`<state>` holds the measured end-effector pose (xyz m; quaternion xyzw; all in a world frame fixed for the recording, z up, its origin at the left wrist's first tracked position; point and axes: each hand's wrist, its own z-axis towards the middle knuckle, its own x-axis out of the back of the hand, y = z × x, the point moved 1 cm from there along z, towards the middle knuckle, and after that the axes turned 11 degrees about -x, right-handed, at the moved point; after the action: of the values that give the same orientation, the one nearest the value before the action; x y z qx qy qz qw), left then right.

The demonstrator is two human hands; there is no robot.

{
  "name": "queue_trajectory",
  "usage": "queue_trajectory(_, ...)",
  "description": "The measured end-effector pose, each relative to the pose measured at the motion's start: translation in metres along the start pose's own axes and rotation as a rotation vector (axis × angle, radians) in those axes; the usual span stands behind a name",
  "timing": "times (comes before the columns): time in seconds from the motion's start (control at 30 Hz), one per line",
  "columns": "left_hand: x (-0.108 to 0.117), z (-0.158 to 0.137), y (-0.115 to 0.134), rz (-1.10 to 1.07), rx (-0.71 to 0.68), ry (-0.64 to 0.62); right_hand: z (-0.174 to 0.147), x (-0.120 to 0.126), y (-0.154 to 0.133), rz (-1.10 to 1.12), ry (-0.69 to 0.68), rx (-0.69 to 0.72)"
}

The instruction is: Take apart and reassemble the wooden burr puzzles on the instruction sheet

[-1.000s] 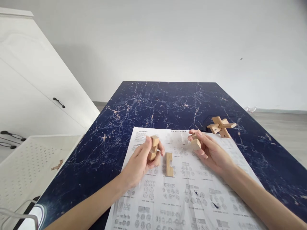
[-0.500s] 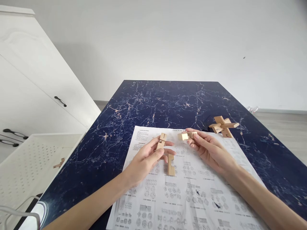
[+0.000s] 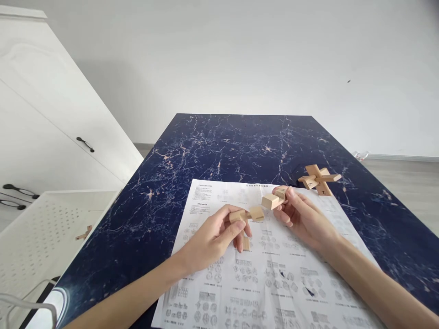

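Swung the left-hand block (image 3: pixel 256 213) round from 1 o'clock to 3 o'clock since half a second earlier, and tipped the right-hand block (image 3: pixel 270 201) from 9 toward 8 o'clock. Brought the two facing ends close together above the printed sheet (image 3: pixel 236 194); could not tell contact from a narrow gap. Gripped the left-hand block, pale wood with a notch midway, between thumb and fingers of the left hand (image 3: pixel 213 236), partly closed, with lower fingers hanging loosely curled. Pinched the right-hand block, likewise notched, between thumb and fingertips of the right hand (image 3: pixel 305 219), half closed, with remaining fingers bent beneath. Showed a third block (image 3: pixel 246 244) on the sheet at 6 o'clock from the left-hand block, largely hidden behind fingers. Showed, at 1 o'clock from the right hand, a crossed wooden assembly (image 3: pixel 319 179) marked 2 on one arm, at the sheet's far edge on the blue veined table (image 3: pixel 222 146). Included, at 9 o'clock from the left hand, a small wooden piece (image 3: pixel 83 234) on a white perforated surface (image 3: pixel 41 228), and at 10 o'clock a white cabinet (image 3: pixel 51 91).
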<state>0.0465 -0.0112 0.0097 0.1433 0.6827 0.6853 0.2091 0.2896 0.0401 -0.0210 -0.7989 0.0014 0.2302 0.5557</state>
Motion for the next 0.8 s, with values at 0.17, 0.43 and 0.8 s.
queue_trajectory(0.17, 0.004, 0.003, 0.000, 0.031, 0.025, 0.037, 0.000, -0.002, -0.001, -0.004, 0.005, -0.003)
queue_trajectory(0.43, 0.011, 0.007, -0.003, -0.142, -0.023, 0.130, -0.001, -0.002, 0.000, 0.005, -0.008, -0.005)
queue_trajectory(0.8, 0.010, 0.006, -0.006, -0.151, 0.004, 0.107, -0.004, -0.005, -0.003, -0.127, -0.067, -0.023)
